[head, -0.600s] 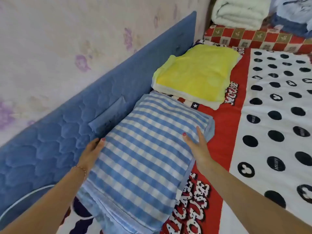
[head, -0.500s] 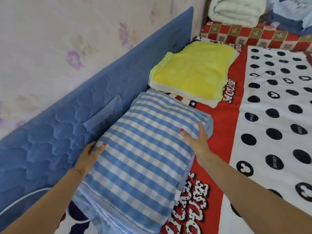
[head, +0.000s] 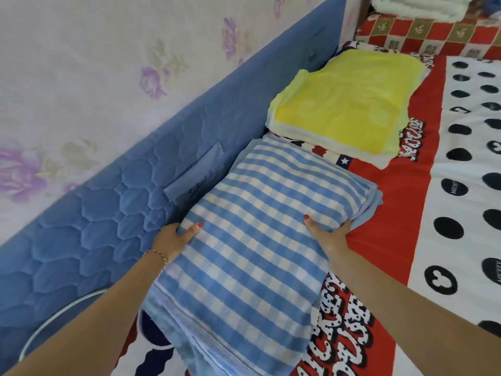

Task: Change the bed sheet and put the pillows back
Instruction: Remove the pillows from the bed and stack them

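Note:
A blue-and-white checked pillow (head: 257, 240) lies on the red, white and black-dotted bed sheet (head: 461, 185), against the blue quilted headboard (head: 108, 240). My left hand (head: 176, 237) grips the pillow's left edge, thumb on top, fingers hidden between pillow and headboard. My right hand (head: 328, 234) grips its right edge, thumb on top and fingers curled down the side. Beyond it, a yellow pillow (head: 347, 104) lies flat on the sheet, also by the headboard.
A folded white blanket (head: 406, 6) and a red checked cloth (head: 433, 33) lie at the far end of the bed. A flowered wall (head: 108, 63) rises behind the headboard. A thin metal ring (head: 54, 321) shows at the lower left.
My right hand went from lying flat on the pillow's top to gripping its right edge. My left hand closed further onto the left edge. The view has shifted slightly.

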